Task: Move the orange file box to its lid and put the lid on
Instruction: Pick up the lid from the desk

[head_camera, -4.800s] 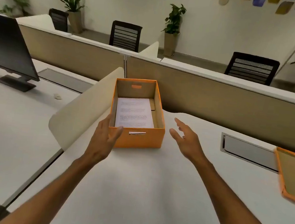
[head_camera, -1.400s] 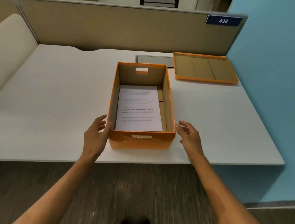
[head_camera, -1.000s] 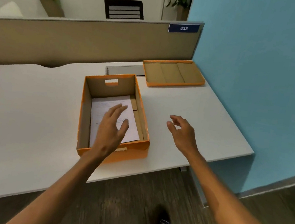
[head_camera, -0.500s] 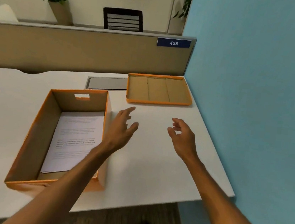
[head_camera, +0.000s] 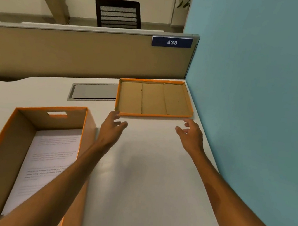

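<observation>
The orange file box (head_camera: 8,152) stands open on the white desk at the lower left, with a printed sheet lying inside it. Its orange lid (head_camera: 154,98) lies upside down at the desk's far right corner, brown inside facing up. My left hand (head_camera: 111,129) hovers open just short of the lid's near left corner, its forearm crossing the box's right wall. My right hand (head_camera: 191,135) is open too, just in front of the lid's near right corner. Neither hand holds anything.
A grey cable flap (head_camera: 94,92) is set into the white desk (head_camera: 145,178) left of the lid. A beige partition (head_camera: 76,55) with a "438" plate runs along the back; a blue wall (head_camera: 257,107) bounds the right side. A black chair (head_camera: 118,14) stands beyond.
Both hands have left the box and reached forward toward the lid. The view has shifted right and closer, so the box now sits at the lower left.
</observation>
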The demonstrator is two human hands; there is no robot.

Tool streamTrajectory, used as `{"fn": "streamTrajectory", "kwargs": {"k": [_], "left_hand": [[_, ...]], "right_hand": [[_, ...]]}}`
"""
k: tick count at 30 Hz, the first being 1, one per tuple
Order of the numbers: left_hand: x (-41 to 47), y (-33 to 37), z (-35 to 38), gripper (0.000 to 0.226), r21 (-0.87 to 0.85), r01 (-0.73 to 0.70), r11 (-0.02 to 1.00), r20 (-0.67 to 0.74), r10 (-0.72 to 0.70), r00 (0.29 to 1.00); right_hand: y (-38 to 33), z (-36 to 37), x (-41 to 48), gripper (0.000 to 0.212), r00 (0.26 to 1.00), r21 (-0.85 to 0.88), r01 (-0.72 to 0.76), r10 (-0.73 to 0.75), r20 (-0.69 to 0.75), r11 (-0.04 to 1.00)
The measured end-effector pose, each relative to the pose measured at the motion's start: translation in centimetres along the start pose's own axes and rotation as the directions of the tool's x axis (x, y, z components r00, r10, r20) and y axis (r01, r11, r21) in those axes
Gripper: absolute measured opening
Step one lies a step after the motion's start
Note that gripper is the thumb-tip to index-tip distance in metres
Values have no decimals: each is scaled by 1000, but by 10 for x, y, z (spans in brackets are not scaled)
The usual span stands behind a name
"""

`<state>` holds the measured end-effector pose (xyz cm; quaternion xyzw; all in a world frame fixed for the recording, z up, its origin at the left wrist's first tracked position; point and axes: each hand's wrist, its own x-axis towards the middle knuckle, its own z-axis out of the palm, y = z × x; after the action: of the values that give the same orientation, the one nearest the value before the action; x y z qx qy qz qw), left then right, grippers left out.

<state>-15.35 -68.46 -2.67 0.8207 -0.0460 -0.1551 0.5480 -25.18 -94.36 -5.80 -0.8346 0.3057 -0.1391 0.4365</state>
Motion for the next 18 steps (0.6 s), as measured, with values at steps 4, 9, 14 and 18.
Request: {"fn": "streamTrajectory", "kwargs": {"k": [4,9,14,18], "left_hand": [[63,-15,15,64,2,109,994,-63,-108,992],[124,-32,33,75,45,245,968,-159,-235,959],[161,-50,42,73,15,323,946,-223,-311,924],[175,-61,40,58,-21,386,922,-255,-378,890]], "right_hand": [[16,11,56,56,993,-23,-112,112,-25,993],[32,24,117,75,972,-46,-228,224,-68,973],[47,32,155,81,935,20,-342,343,-87,939],[53,38,168,76,918,126,-374,387,-91,919]]}}
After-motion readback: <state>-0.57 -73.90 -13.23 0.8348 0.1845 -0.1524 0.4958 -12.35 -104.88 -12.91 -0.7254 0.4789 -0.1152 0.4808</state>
